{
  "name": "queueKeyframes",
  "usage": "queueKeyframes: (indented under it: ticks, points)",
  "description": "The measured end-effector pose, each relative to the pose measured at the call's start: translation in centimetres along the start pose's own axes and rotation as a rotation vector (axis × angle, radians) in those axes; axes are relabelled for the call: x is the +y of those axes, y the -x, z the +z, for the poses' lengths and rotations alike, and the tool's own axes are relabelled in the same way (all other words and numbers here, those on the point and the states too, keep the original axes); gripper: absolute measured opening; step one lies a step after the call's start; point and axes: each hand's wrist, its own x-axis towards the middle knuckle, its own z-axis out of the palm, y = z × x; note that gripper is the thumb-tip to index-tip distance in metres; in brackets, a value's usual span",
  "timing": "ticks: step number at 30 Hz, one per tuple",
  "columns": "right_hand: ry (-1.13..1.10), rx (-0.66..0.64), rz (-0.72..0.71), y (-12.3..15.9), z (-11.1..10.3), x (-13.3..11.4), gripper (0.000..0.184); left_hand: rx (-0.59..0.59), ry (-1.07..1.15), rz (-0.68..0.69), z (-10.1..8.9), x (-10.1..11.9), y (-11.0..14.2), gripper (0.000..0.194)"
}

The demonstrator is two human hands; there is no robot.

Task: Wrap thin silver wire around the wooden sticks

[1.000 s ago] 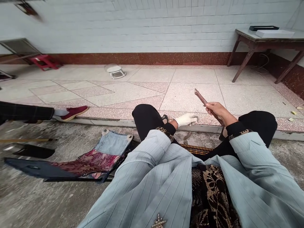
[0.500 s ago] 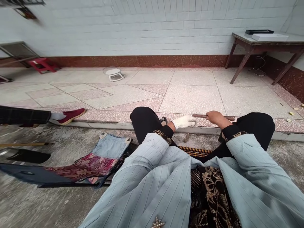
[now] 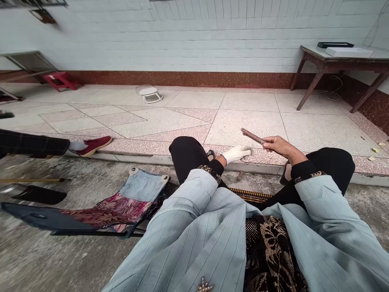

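My right hand (image 3: 277, 146), bare, is closed around one end of a brown rod (image 3: 251, 136), perhaps wood or rusted metal. The rod tilts up and leftward above the tiled step, its free end in the air. My left hand (image 3: 237, 153) wears a white knit glove and rests low at the step's edge, between my knees. Its fingers are curled together; a small greyish thing shows at the fingertips, too small to name. On the concrete below the hands lies a small brown lump (image 3: 240, 176). The rod and the gloved hand are apart.
The raised tiled step (image 3: 249, 121) runs ahead of me. At left are a patchwork folding chair (image 3: 142, 186), a black-bladed shovel (image 3: 42, 194) and another person's red shoe (image 3: 95, 146). Farther back stand a white stool (image 3: 149, 94), a red stool (image 3: 62, 81) and a wooden table (image 3: 322, 61).
My right hand has turned and lifted the rod from level to slanting up-left, gripping nearer its end. My left hand has hardly moved. The whole view has shifted slightly.
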Motion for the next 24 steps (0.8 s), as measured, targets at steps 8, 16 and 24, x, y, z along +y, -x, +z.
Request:
queueKeyframes:
  ticks: [8,16,24]
  points:
    - [0.115,0.248,0.151,-0.5,0.4,-0.4,0.021,-0.115,0.088,-0.048,0.8,0.7,0.0,0.010]
    - [1.053,0.129,0.283,-0.7,1.4,-0.4,0.038,-0.149,-0.123,0.046,1.0,1.4,0.4,0.009]
    - [1.014,-0.381,0.342,0.0,2.7,-0.5,0.026,-0.083,-0.173,0.035,0.1,0.4,-0.5,0.009]
